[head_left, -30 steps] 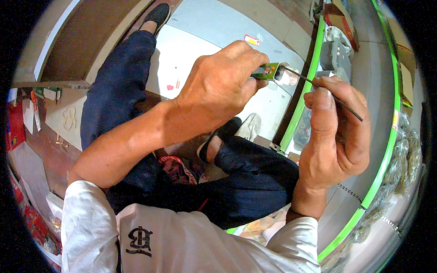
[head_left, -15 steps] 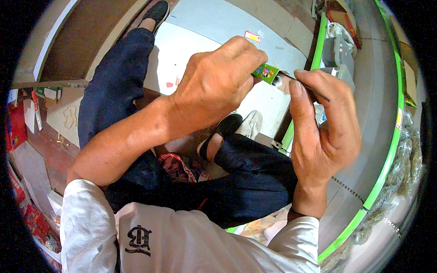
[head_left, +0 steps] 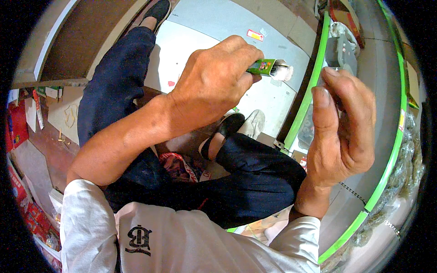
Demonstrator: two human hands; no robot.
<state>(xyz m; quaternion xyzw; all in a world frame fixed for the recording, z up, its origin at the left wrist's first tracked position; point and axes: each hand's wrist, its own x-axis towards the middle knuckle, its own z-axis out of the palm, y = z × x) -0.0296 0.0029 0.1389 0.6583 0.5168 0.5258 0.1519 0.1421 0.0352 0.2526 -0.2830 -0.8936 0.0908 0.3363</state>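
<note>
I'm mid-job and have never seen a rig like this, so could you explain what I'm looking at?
There is no machine here, just a person's two bare hands. The view comes from the left of two fisheye cameras worn on the head, looking down, so straight edges bend; picture left is the person's left. The left hand holds a small green printed carton; something white shows at its right end. The right hand is raised apart from it, fingers curled; whether it holds anything is hard to tell. Below the hands lies a white-and-grey panel with a red-and-yellow sticker on it.
</note>
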